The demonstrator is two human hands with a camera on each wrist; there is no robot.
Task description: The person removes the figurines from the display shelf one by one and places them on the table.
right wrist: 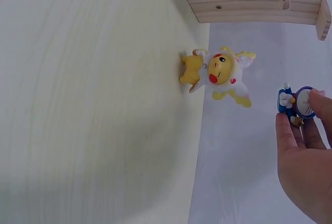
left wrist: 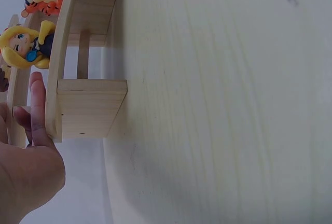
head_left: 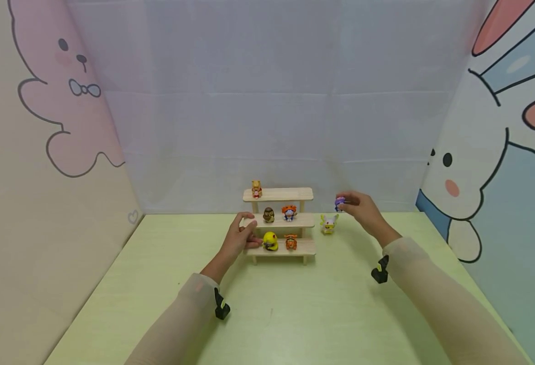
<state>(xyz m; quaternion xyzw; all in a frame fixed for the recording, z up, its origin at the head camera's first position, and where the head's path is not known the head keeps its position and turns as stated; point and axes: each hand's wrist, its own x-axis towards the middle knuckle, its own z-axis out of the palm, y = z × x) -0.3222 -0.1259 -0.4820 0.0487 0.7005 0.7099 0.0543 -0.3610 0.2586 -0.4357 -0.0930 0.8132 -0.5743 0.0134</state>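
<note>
A pale wooden three-tier stepped shelf (head_left: 305, 220) stands near the back edge of the pale green tabletop (head_left: 322, 314), before the white cloth backdrop (head_left: 267, 96). At the left of the top tier stands an orange bear-shaped figurine (head_left: 256, 189); on the middle tier a brown rounded figurine (head_left: 269, 215) is left of an orange-and-blue figurine (head_left: 289, 213); on the bottom tier a yellow-haired figurine (head_left: 270, 242) is left of an orange striped tiger figurine (head_left: 291, 242). The left hand (head_left: 237, 239) touches the shelf's left end. On the tabletop just right of the shelf stands a white-and-yellow big-eared figurine (head_left: 328, 225), and above it, slightly to the right, is a purple-and-blue figurine (head_left: 339, 204) in the right hand (head_left: 363, 209)
</note>
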